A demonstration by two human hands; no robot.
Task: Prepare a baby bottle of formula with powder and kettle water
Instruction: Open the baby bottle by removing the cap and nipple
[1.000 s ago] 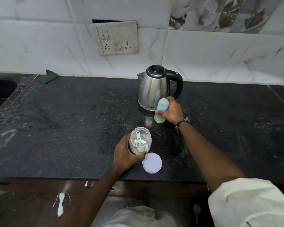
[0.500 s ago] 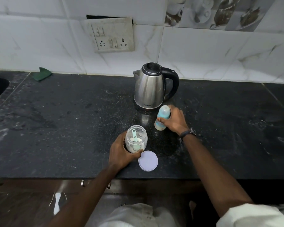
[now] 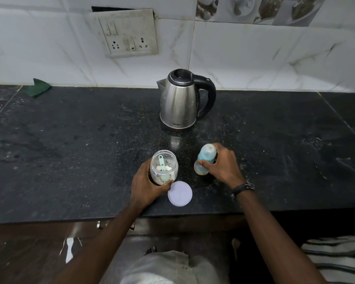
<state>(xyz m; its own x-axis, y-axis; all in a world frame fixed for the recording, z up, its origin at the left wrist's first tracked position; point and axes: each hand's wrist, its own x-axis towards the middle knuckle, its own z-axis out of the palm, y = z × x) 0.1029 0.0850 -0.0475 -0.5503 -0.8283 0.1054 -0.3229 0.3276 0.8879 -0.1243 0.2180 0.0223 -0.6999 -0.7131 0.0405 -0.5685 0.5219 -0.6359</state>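
From the head view, you look to be setting up for the scoop: bottle (image 3: 205,159) beside jar (image 3: 164,170), both near the desk (image 3: 70,160) edge. Stand the bottle fully upright before you let go; it leans now, and its cap looks to be on still, so that must come off before any powder goes in. Keep the jar steady so the scoop (image 3: 162,163) inside does not tip powder out.

Your left hand (image 3: 147,186) is curled round the jar's near side, fingers clamped on the glass. Your right hand (image 3: 221,166) is closed on the bottle, thumb across its front. The lid (image 3: 180,193) lies flat just right of your left hand. The kettle (image 3: 180,101) stands well beyond both hands, untouched.
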